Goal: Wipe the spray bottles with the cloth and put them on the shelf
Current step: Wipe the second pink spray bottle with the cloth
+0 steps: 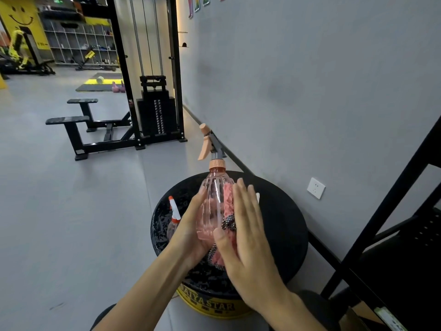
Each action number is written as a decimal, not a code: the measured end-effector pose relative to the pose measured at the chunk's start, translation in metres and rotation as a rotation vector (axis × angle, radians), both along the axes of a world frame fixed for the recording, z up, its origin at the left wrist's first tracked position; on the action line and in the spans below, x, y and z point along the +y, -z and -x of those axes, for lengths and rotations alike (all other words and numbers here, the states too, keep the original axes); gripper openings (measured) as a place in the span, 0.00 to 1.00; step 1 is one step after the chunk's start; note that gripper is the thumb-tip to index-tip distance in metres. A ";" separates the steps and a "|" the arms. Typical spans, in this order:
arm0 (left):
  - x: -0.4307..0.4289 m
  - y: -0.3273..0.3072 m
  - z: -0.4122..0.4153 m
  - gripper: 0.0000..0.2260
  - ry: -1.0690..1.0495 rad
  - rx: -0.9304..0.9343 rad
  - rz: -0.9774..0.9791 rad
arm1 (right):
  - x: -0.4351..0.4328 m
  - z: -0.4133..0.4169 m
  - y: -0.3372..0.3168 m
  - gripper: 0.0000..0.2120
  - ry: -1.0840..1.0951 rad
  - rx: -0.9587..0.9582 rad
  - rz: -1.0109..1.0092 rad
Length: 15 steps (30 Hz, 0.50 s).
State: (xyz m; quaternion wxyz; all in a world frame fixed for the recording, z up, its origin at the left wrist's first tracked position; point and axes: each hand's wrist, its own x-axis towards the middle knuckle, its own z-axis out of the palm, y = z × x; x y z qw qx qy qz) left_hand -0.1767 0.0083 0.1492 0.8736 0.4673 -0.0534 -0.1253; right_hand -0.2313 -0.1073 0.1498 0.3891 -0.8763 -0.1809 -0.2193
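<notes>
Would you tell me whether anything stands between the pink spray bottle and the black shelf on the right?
Nothing visible blocks it. The clear pink plastic spray bottle is gripped by the left hand; only the right hand, pressing the fluffy pink cloth, lies on its shelf side. The black metal shelf shows only partly.

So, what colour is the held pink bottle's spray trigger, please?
The spray trigger is peach-orange; head view.

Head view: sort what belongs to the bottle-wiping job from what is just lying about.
Job:
pink spray bottle, gripped by the left hand
pink cloth, pressed on it by the right hand
small spray bottle, waiting on the black round stand
black shelf frame

Lying about:
cable machine
bench
pink kettlebells
wall socket
</notes>
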 end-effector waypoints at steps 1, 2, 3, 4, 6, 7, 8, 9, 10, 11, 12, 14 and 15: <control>0.000 0.001 -0.001 0.19 0.003 0.009 -0.016 | 0.000 0.001 0.001 0.31 0.008 -0.007 0.003; 0.001 0.001 -0.001 0.19 0.009 0.021 -0.030 | 0.000 0.000 0.001 0.31 0.014 -0.011 0.010; 0.000 0.002 -0.001 0.20 0.025 0.027 -0.038 | 0.000 -0.003 -0.002 0.31 0.017 -0.013 0.016; -0.001 0.002 0.001 0.20 0.043 0.029 -0.049 | -0.001 -0.007 -0.005 0.31 0.019 -0.013 0.017; -0.005 0.003 0.003 0.21 0.085 0.037 -0.070 | -0.005 -0.021 -0.016 0.32 0.033 0.002 -0.001; -0.007 0.002 0.006 0.22 0.102 0.035 -0.086 | -0.008 -0.029 -0.022 0.33 0.042 0.020 -0.015; -0.008 0.002 0.007 0.23 0.113 0.030 -0.104 | -0.010 -0.035 -0.028 0.34 0.049 0.042 -0.028; -0.008 0.003 0.008 0.23 0.119 0.025 -0.111 | -0.012 -0.040 -0.031 0.34 0.050 0.060 -0.033; -0.009 0.003 0.009 0.24 0.118 0.023 -0.110 | -0.012 -0.041 -0.033 0.34 0.046 0.062 -0.023; -0.010 0.003 0.009 0.24 0.111 0.023 -0.110 | -0.011 -0.040 -0.033 0.34 0.041 0.045 -0.003; -0.009 0.003 0.008 0.25 0.102 0.023 -0.099 | -0.009 -0.036 -0.031 0.32 0.037 0.015 0.020; -0.007 0.004 0.006 0.25 0.090 0.036 -0.064 | -0.005 -0.024 -0.023 0.30 0.033 -0.044 0.048; -0.006 0.005 0.004 0.24 0.074 0.037 -0.046 | -0.004 -0.018 -0.019 0.29 0.031 -0.061 0.051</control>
